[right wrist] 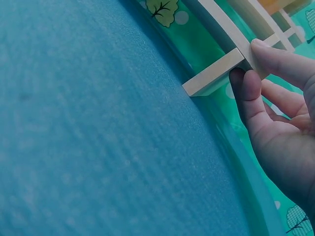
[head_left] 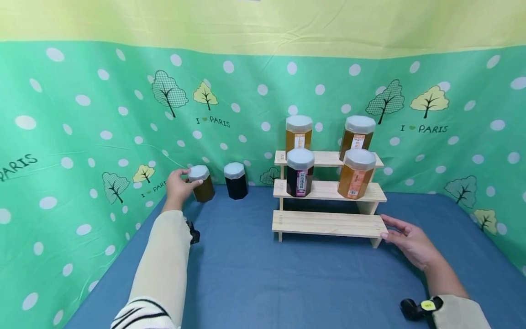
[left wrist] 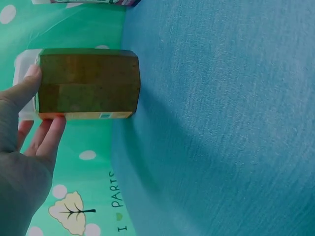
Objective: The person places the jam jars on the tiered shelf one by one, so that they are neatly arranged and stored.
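My left hand (head_left: 179,188) grips a brown jar (head_left: 204,188) near its white lid, at the back left of the table. In the left wrist view the thumb lies on one side of this brown jar (left wrist: 91,83) and fingers show on the other; whether its base touches the cloth I cannot tell. Just to its right stands a dark jar (head_left: 235,183) with a white lid. My right hand (head_left: 411,242) pinches the right end of the lowest step of a wooden tiered rack (head_left: 328,224). The right wrist view shows thumb and fingers at that rack's corner (right wrist: 216,71).
On the middle step stand a dark jar (head_left: 300,176) with a purple label and an amber jar (head_left: 355,176). The top step carries two more amber jars (head_left: 298,132). A blue cloth (head_left: 246,283) covers the table; a green patterned curtain (head_left: 255,105) hangs behind.
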Demonstrator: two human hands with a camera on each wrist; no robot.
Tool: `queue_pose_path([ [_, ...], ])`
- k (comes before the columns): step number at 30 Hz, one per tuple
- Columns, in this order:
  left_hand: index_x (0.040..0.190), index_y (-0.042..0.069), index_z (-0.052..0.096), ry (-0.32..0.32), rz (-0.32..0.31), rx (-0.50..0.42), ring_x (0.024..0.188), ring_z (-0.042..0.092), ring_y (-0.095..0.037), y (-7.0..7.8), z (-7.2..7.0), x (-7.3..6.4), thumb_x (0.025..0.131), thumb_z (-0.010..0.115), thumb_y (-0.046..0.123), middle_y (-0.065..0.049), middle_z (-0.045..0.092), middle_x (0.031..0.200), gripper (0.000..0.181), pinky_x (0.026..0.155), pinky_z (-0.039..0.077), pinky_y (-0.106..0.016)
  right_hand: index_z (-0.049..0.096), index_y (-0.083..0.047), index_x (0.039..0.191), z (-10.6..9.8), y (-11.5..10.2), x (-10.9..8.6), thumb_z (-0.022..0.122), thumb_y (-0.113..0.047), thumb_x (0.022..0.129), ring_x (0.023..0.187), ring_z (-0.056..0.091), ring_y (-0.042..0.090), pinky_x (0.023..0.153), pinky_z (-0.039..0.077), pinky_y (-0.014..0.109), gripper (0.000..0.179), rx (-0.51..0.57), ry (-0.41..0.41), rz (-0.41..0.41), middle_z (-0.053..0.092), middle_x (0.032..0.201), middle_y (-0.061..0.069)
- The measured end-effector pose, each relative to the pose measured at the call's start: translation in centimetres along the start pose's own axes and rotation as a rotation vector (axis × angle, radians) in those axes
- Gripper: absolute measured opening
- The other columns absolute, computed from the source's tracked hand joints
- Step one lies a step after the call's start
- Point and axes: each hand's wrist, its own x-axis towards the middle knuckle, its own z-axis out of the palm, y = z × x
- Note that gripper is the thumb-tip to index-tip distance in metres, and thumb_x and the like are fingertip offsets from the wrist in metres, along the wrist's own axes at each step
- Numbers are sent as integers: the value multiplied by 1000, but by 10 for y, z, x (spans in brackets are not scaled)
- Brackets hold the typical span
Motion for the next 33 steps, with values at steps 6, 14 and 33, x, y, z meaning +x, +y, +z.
queue_pose_path([
  [6, 132, 0, 55, -8, 1, -52, 121, 54, -37, 0, -3, -7, 84, 79, 20, -20, 42, 142, 57, 94, 49, -48, 26, 7, 150, -1, 0, -1, 68, -19, 93, 102, 58, -5, 83, 48, 15, 75, 12, -12, -20, 48, 126, -10],
  [14, 133, -1, 53, -39, 2, -70, 124, 52, -37, -1, -9, -19, 84, 78, 21, -21, 20, 156, 59, 96, 48, -47, 24, 7, 151, 2, -3, 2, 67, -20, 94, 101, 57, -6, 83, 49, 15, 75, -5, -17, -12, 40, 143, 20],
  [33, 127, 1, 56, -77, 77, -60, 120, 54, -37, -2, -5, -40, 82, 80, 27, -18, 47, 133, 57, 90, 52, -49, 25, 7, 150, 0, 0, -2, 68, -21, 93, 101, 57, -6, 83, 48, 14, 77, 0, -3, -1, 39, 142, 15],
])
